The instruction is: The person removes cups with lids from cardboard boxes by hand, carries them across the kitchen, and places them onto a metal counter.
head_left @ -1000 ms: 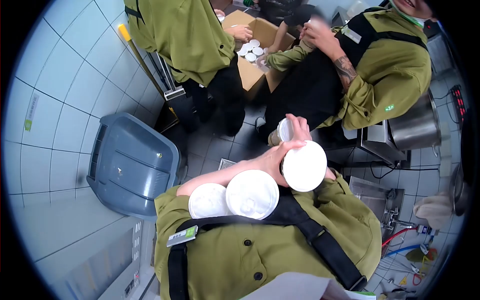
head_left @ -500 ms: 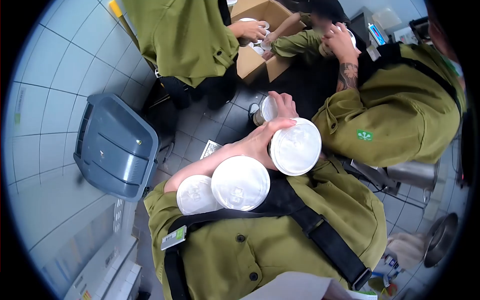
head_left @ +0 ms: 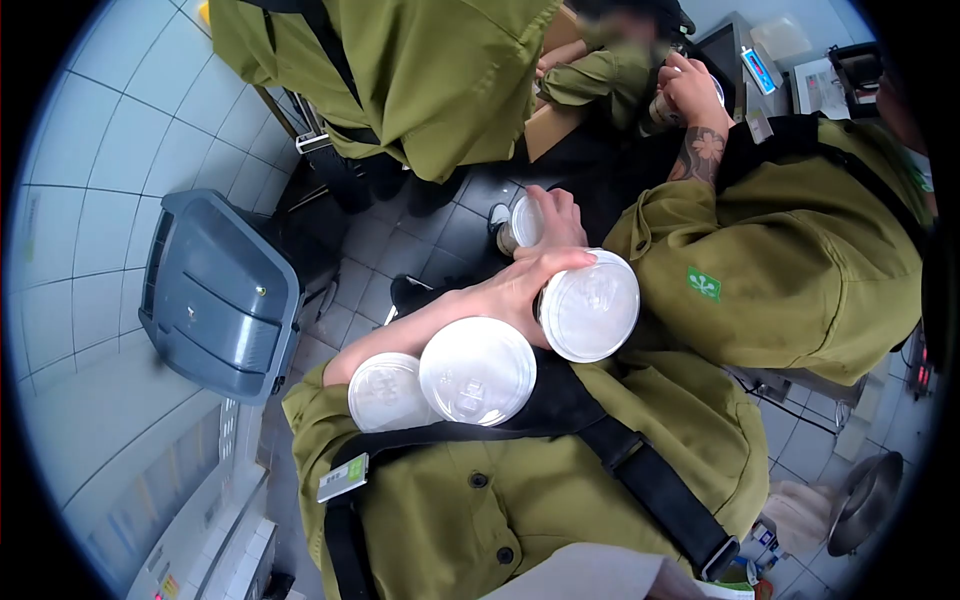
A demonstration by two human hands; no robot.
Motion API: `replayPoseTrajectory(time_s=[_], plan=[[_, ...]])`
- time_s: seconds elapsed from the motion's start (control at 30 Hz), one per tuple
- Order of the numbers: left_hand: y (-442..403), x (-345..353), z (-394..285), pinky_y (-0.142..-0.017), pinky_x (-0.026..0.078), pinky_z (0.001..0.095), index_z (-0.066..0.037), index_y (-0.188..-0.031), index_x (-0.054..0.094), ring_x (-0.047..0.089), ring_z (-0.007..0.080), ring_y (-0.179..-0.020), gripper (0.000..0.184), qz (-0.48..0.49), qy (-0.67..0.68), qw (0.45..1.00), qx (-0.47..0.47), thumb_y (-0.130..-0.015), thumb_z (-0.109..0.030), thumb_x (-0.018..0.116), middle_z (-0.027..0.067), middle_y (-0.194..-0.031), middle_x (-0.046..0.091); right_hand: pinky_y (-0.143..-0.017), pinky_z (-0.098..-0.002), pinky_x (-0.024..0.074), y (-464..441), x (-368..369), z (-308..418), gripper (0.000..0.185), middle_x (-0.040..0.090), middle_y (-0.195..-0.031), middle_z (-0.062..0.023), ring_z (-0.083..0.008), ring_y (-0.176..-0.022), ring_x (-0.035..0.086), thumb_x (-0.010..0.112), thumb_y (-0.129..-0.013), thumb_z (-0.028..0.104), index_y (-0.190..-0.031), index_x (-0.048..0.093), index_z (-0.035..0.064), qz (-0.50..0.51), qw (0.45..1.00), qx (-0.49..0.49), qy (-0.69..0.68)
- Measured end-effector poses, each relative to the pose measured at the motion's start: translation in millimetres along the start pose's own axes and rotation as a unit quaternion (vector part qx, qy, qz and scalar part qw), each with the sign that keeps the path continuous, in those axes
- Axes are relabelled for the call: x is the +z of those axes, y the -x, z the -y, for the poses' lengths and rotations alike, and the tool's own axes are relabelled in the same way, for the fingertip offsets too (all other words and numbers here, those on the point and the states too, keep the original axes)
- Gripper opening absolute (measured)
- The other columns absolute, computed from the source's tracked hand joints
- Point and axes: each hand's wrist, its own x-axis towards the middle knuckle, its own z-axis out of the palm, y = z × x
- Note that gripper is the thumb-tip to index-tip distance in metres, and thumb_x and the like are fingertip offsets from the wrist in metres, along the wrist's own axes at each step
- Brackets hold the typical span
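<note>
My left hand [head_left: 520,284] is closed round a cup with a white lid [head_left: 590,306], its thumb over the rim. Just beyond it, my right hand [head_left: 562,217] has its fingers round a smaller lidded cup [head_left: 525,221]; the right forearm is mostly hidden behind the nearer cup. Two more white-lidded containers, a larger one [head_left: 478,371] and a smaller one [head_left: 388,392], rest between my left forearm and my chest. Their sides are hidden below the lids.
A grey-blue bin [head_left: 222,300] stands at the left by the tiled wall. One person in green [head_left: 430,90] is ahead, another [head_left: 770,260] close on the right holding a cup. A third bends by a cardboard box [head_left: 552,128]. A metal pan [head_left: 866,503] is at the lower right.
The person ahead has come nearer and now covers most of the box. The person on the right appears closer and lower. Both my hands keep their cups, and the view has shifted.
</note>
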Motion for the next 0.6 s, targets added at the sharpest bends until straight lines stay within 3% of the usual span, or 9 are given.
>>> replayPoseTrajectory(time_s=[0.27,0.6], plan=[[-5,-18,-15,-0.082,0.045,0.0467,-0.018,-0.129,0.025,0.053,0.0399,-0.101,0.096,0.081,0.046,0.995,-0.023,-0.053,-0.01,0.083,0.0199,-0.112,0.051,-0.092,-0.0392,0.0403,15,20,-4,0.061,0.036,-0.124,-0.0174,-0.0372,-0.111,0.04,0.064,-0.069,0.013,-0.125,0.043,0.0233,-0.012,1.0,0.02,0.018],[1,-27,-23,-0.085,0.044,0.0456,-0.018,-0.13,0.022,0.052,0.039,-0.104,0.098,0.165,0.086,0.983,-0.012,-0.053,-0.011,0.083,0.0222,-0.115,0.048,-0.091,-0.0452,0.04,41,30,6,0.069,0.033,-0.122,-0.0199,-0.042,-0.111,0.038,0.07,-0.065,0.016,-0.127,0.038,0.0207,-0.042,0.998,0.051,-0.009]])
